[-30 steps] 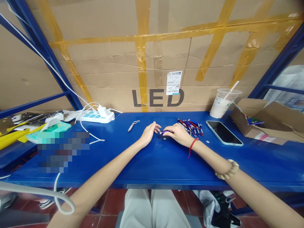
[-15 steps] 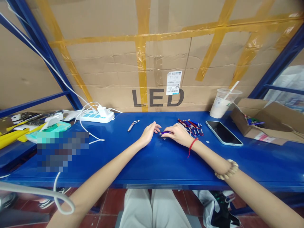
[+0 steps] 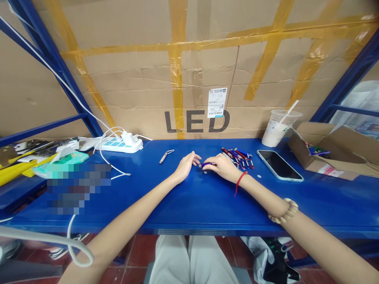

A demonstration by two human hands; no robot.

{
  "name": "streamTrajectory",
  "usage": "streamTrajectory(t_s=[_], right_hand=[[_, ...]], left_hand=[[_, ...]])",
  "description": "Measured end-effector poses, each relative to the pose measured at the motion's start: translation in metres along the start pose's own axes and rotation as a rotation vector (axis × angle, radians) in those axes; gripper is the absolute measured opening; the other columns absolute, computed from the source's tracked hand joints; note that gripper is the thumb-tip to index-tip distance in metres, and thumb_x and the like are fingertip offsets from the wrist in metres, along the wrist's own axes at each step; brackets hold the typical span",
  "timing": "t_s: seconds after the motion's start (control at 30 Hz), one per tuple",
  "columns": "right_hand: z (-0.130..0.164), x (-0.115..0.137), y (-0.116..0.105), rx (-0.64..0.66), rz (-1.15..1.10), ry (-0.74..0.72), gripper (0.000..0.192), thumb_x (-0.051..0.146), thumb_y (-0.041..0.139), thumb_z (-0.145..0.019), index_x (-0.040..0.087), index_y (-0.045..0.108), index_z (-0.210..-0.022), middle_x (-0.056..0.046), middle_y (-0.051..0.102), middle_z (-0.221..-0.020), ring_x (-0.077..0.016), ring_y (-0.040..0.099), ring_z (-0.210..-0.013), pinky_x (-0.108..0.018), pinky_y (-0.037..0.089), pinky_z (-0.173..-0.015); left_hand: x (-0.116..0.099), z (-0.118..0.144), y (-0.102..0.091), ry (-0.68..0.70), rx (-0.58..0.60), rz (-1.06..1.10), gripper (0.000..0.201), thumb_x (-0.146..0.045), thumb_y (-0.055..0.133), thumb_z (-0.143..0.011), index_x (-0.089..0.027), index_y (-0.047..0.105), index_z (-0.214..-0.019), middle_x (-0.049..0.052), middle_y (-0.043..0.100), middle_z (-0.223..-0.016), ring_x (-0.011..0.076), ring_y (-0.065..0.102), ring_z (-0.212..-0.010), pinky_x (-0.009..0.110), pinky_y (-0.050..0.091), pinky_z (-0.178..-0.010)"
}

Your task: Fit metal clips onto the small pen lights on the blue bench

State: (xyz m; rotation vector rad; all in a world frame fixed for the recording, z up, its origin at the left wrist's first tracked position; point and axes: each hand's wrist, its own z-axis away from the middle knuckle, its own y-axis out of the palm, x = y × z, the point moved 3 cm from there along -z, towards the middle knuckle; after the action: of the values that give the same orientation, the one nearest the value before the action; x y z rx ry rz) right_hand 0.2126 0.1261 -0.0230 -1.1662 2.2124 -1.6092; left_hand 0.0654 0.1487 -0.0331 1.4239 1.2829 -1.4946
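My right hand (image 3: 222, 166) rests on the blue table (image 3: 192, 201) and pinches a small purple keychain flashlight (image 3: 205, 164) lying flat, its tip pointing left. My left hand (image 3: 186, 165) lies beside it with relaxed, slightly parted fingers, just short of the flashlight's tip and holding nothing. A pile of red and blue keychain flashlights (image 3: 239, 155) sits just behind my right hand. A single silver keychain flashlight (image 3: 165, 156) lies alone to the left of my left hand.
A phone (image 3: 279, 165) lies face up at the right, with a plastic cup with a straw (image 3: 278, 128) behind it and an open cardboard box (image 3: 328, 156) further right. A white power strip (image 3: 120, 144) with cables sits at the back left. Taped cardboard forms the back wall.
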Motion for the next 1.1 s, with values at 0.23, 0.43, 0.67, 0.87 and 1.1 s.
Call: streamTrajectory(t_s=[0.23, 0.43, 0.67, 0.87, 1.1], right_hand=[[0.0006, 0.0021, 0.0023, 0.019, -0.041, -0.011, 0.036, 0.045, 0.043, -0.088, 0.019, 0.067, -0.088, -0.003, 0.069, -0.079, -0.0138, 0.06, -0.066, -0.024, 0.037, -0.067], [-0.0007, 0.0024, 0.0022, 0.039, -0.086, -0.03, 0.033, 0.044, 0.046, -0.087, 0.019, 0.067, -0.09, -0.003, 0.069, -0.081, -0.0141, 0.06, -0.068, -0.024, 0.038, -0.067], [0.0008, 0.0058, -0.0009, 0.016, -0.067, -0.039, 0.033, 0.045, 0.047, -0.086, 0.02, 0.068, -0.083, -0.001, 0.069, -0.076, -0.0127, 0.059, -0.064, -0.024, 0.036, -0.064], [0.0013, 0.0068, -0.0042, -0.043, 0.01, -0.003, 0.033, 0.047, 0.05, -0.083, 0.021, 0.069, -0.079, -0.002, 0.069, -0.074, -0.0135, 0.059, -0.063, -0.025, 0.034, -0.065], [0.0008, 0.0043, -0.0013, -0.01, -0.037, -0.029, 0.034, 0.045, 0.043, -0.088, 0.02, 0.067, -0.088, -0.003, 0.068, -0.086, -0.0148, 0.06, -0.073, -0.026, 0.035, -0.069]], left_hand=[[-0.0018, 0.0013, 0.0001, 0.003, 0.007, -0.013, 0.042, -0.038, 0.026, -0.088, -0.014, 0.059, -0.077, 0.003, 0.059, -0.07, 0.0111, 0.052, -0.065, 0.024, 0.04, -0.071], [-0.002, 0.0015, -0.0001, 0.0, 0.005, -0.022, 0.042, -0.038, 0.026, -0.088, -0.014, 0.059, -0.077, 0.003, 0.059, -0.07, 0.0118, 0.053, -0.067, 0.025, 0.041, -0.072], [-0.0004, 0.0012, -0.0001, 0.019, 0.025, -0.051, 0.042, -0.04, 0.027, -0.088, -0.015, 0.059, -0.077, 0.003, 0.06, -0.072, 0.0124, 0.053, -0.069, 0.026, 0.041, -0.073], [-0.0005, 0.0018, 0.0004, 0.01, 0.026, -0.057, 0.042, -0.038, 0.026, -0.088, -0.014, 0.059, -0.077, 0.003, 0.059, -0.071, 0.0124, 0.053, -0.07, 0.025, 0.041, -0.073], [-0.0045, 0.0022, 0.0005, -0.015, 0.026, -0.04, 0.039, -0.036, 0.027, -0.088, -0.015, 0.058, -0.076, 0.002, 0.058, -0.07, 0.0121, 0.052, -0.069, 0.025, 0.041, -0.075]])
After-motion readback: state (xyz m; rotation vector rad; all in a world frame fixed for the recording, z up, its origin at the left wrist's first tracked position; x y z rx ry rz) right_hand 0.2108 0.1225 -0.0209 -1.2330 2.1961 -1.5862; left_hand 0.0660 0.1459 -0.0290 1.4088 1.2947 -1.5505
